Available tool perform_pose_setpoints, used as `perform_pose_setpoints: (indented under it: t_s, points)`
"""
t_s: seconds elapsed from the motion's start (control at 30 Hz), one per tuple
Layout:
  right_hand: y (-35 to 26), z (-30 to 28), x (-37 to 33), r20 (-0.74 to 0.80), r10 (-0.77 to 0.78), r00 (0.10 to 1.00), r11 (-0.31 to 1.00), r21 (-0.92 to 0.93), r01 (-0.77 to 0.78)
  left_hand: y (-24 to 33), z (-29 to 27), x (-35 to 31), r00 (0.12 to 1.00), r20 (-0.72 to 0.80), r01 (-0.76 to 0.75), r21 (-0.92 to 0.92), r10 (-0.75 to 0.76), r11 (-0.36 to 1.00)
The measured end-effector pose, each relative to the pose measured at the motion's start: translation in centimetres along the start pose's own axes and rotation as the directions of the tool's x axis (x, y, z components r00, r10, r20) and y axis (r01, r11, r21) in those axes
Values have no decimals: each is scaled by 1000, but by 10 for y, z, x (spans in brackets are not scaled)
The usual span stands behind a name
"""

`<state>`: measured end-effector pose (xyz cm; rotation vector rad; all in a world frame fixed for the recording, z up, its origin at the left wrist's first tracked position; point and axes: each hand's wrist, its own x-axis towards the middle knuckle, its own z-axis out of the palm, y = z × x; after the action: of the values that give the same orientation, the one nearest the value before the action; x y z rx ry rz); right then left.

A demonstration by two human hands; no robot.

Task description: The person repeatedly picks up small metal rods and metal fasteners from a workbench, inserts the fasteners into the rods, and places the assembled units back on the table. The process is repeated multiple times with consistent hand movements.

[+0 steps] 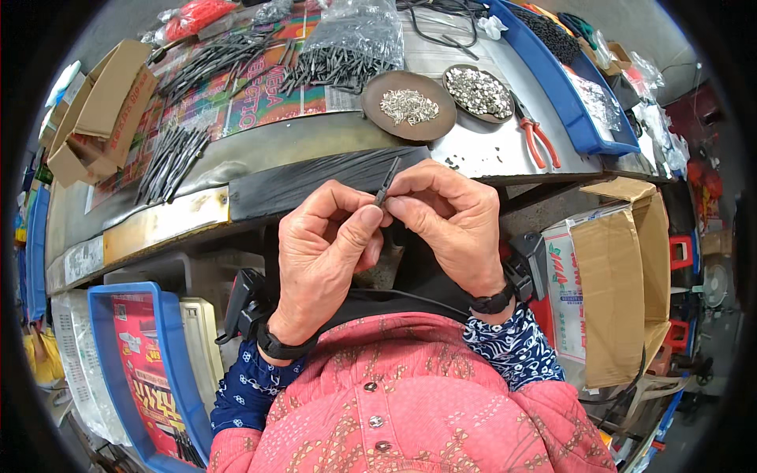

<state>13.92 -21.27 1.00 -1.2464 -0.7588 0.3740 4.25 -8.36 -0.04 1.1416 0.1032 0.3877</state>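
Both hands meet in front of my chest at the table's near edge. Between their fingertips is a thin black stick-shaped piece (pixel 388 180), tilted, with its upper end pointing up and away. My left hand (pixel 325 248) is closed in a pinch around its lower part. From the other side, the thumb and forefinger of my right hand (pixel 451 219) pinch the same piece. Its lower end is hidden by the fingers. Just beyond the hands, a round brown dish (pixel 375 109) holds many small silvery metal parts (pixel 409 106).
A second dish of small round metal pieces (pixel 478 93) and red-handled pliers (pixel 538 140) lie to the right. Bundles of black sticks (pixel 171 164) lie left and at the back. Blue trays (pixel 126 289) and cardboard boxes (pixel 619 288) flank me on both sides.
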Motion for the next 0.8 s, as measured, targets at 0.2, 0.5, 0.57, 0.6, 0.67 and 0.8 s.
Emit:
perform_pose_setpoints:
  t_s: [0.2, 0.5, 0.57, 0.6, 0.67, 0.8]
  points:
    - [3, 0, -2, 29, 10, 1000, 1000, 10, -11, 0, 0, -1, 1000, 11, 13, -23, -12, 1000]
    - [6, -8, 4, 167, 123, 978, 978, 150, -148, 0, 2, -3, 1000, -3, 17, 0, -17, 1000]
    - [9, -11, 6, 217, 145, 965, 955, 223, -194, -1, 2, -2, 1000, 12, 0, 18, 0, 1000]
    - [11, -12, 6, 219, 166, 962, 950, 225, -215, -1, 2, -2, 1000, 16, -3, 25, 3, 1000]
    - [13, -14, 7, 241, 181, 954, 948, 217, -235, -2, 2, -2, 1000, 21, -4, 26, 4, 1000]
    - [15, -16, 7, 256, 195, 947, 945, 209, -251, -2, 2, -3, 1000, 21, 9, 15, -10, 1000]
